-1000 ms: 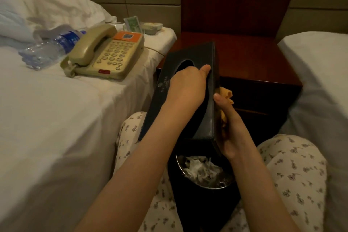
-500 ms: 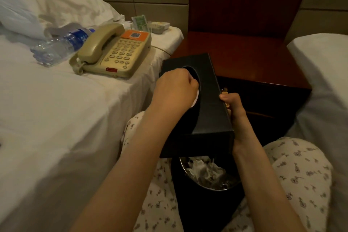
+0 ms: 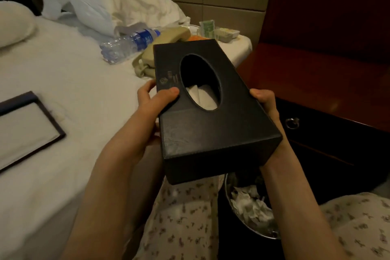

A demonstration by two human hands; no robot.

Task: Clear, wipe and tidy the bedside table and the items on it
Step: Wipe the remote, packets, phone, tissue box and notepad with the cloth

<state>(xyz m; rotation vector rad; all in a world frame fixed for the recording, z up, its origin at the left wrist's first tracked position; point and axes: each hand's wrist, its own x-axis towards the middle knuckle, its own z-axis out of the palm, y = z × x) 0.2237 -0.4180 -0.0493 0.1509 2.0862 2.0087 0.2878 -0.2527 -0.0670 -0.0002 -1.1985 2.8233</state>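
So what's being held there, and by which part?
The black tissue box, by its two long sides: left hand with thumb on top, right hand opposite.

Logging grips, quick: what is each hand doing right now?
Left hand: holds the black tissue box by its left side, thumb on top.
Right hand: holds the same box by its right side.

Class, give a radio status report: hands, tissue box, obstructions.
Left hand, right hand both grip tissue box, airborne. Waste bin beneath; bedside table right.
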